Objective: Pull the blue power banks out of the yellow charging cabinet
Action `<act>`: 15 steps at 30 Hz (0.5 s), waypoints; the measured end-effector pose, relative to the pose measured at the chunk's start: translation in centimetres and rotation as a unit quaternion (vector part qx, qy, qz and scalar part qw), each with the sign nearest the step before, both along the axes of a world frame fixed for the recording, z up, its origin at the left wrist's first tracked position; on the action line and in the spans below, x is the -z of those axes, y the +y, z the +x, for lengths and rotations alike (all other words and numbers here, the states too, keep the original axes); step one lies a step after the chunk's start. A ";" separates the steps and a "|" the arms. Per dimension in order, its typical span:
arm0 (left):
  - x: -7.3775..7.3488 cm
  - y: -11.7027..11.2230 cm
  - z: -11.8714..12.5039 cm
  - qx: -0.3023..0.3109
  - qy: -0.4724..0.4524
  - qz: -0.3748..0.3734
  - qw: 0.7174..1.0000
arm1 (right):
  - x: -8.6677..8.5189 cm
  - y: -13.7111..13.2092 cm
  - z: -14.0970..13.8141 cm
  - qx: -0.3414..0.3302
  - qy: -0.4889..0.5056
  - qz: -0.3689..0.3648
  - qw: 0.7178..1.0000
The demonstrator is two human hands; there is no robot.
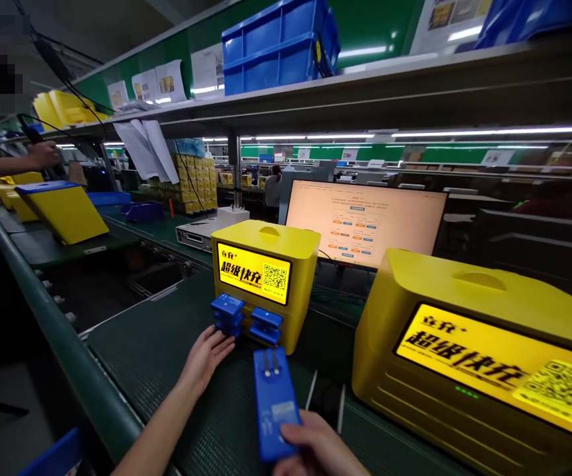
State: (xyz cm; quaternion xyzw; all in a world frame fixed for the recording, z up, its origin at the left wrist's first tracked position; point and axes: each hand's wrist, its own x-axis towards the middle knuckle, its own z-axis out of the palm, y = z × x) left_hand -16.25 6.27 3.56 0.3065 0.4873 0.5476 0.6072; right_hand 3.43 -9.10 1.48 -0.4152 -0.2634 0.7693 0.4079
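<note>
My right hand grips the lower end of a blue power bank, thumb on its face. Two short cable plugs show near the bank's far end. In front of me stands a yellow charging cabinet with a lit front panel. Two stacks of blue power banks, the left stack and the right stack, jut from its lower front. My left hand is open, fingers stretched toward the left stack's underside; whether they touch it, I cannot tell.
A larger yellow cabinet stands on the right. Behind them is a lit monitor. Another yellow cabinet sits tilted at left, near a co-worker's hand. Overhead, a shelf bears blue crates. The green conveyor belt runs beneath.
</note>
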 end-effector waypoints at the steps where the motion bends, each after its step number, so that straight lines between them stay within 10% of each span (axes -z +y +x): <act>1: 0.2 -0.9 -0.7 -0.005 0.020 0.009 1.000 | 0.1 1.3 -2.0 0.032 0.042 -0.023 0.998; 5: 1.5 -3.7 -3.1 0.033 0.201 0.075 0.976 | 0.2 5.2 -7.6 0.203 0.167 -0.048 0.964; 8: 1.8 -4.3 -2.3 0.070 0.358 0.208 0.908 | 0.1 7.7 -8.1 0.305 0.213 -0.019 0.928; 15: -1.8 -2.7 4.1 0.179 0.545 0.446 0.687 | 0.8 3.4 1.4 0.294 0.115 0.032 0.948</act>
